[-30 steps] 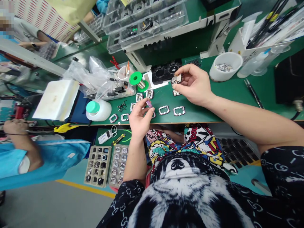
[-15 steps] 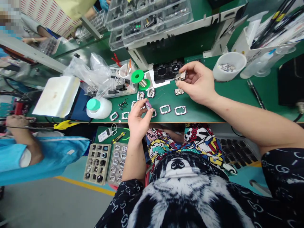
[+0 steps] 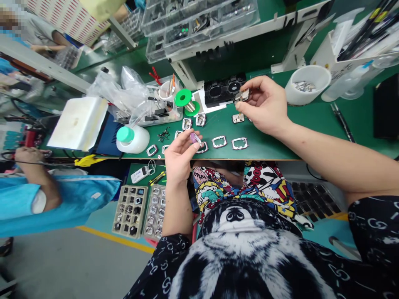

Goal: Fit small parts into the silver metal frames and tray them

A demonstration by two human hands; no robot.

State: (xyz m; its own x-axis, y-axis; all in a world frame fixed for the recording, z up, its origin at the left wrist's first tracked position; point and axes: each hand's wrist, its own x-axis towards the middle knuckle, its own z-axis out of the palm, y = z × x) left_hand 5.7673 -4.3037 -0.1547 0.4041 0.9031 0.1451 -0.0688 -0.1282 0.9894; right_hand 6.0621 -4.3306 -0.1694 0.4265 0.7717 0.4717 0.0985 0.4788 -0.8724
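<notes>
Between the fingertips of my left hand (image 3: 178, 160) is a small purple watch case (image 3: 194, 138), tilted above the bench near its front edge. My right hand (image 3: 269, 107) pinches a small silver-and-black watch module (image 3: 242, 96) by its edges, farther back. Just below it a similar module (image 3: 238, 118) lies on the green bench. Two open watch frames (image 3: 219, 141) lie between my hands, near the front edge. Another frame (image 3: 203, 148) is partly hidden by my left fingers. Behind that hand lie cases with parts inside (image 3: 200, 120).
A green solder spool (image 3: 183, 98), a green-capped bottle (image 3: 132, 139) and a bin of bagged parts (image 3: 160, 118) stand at left. A black tray (image 3: 216, 92) lies behind. At right are a white cup (image 3: 307, 85) and tweezers (image 3: 342, 122). A co-worker's hand (image 3: 29, 155) is far left.
The purple case has turned in my left fingers and shows more of its face. My right hand keeps its grip on the module. The whole view has shifted slightly.
</notes>
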